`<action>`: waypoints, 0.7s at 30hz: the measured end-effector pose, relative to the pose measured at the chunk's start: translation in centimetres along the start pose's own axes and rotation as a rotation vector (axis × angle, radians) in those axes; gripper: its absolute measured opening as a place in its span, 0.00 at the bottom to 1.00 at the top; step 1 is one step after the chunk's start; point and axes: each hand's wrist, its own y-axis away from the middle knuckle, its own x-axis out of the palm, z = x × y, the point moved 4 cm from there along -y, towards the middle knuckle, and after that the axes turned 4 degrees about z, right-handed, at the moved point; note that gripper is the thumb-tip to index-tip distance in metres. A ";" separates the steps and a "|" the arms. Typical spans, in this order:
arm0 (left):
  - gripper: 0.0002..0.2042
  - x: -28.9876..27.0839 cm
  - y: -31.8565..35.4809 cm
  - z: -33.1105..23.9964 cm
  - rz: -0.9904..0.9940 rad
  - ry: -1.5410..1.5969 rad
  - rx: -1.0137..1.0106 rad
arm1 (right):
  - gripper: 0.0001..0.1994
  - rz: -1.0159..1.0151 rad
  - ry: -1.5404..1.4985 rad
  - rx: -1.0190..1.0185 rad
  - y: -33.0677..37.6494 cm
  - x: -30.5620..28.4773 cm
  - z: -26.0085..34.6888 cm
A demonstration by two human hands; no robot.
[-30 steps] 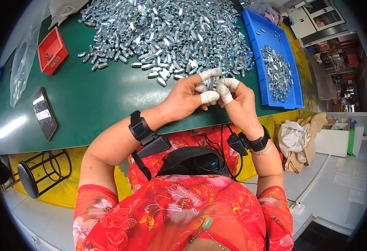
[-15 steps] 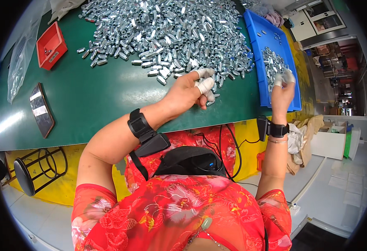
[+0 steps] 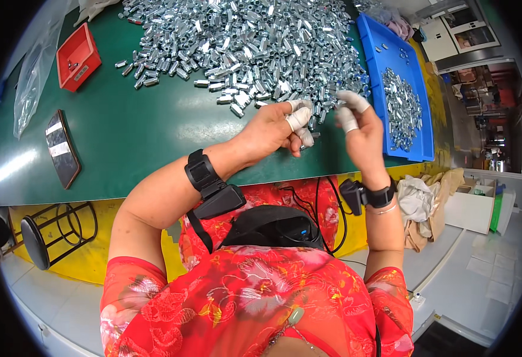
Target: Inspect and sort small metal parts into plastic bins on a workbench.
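I see white cots on the fingers (image 3: 299, 118), a black strap-on device on each wrist, and a red floral short-sleeved top (image 3: 255, 303).

Heap of small silvery metal sleeves (image 3: 255, 41): shiny, bright-plated. Green worktop (image 3: 136, 131): smooth matt mat, faint sheen. Blue plastic tray (image 3: 392, 53), red plastic bin (image 3: 77, 57): glossy. White cloth fingertip wraps (image 3: 299, 117): matt. Clear plastic bag (image 3: 31, 83): crinkled, glossy.

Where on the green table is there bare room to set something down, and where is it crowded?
Free: the green mat between the flat dark device, the red tray and the left hand. Crowded: the pile of metal parts and the blue tray.
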 end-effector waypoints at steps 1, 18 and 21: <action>0.22 -0.2 0.3 0.0 0.007 0.050 -0.006 | 0.12 0.061 -0.294 -0.037 0.3 1.4 1.3; 0.26 0.7 0.4 -0.7 0.136 0.002 0.104 | 0.05 0.162 0.050 -0.048 1.2 1.1 4.5; 0.26 1.0 0.5 -0.8 0.110 -0.058 0.168 | 0.06 0.225 0.034 0.035 1.2 1.2 3.9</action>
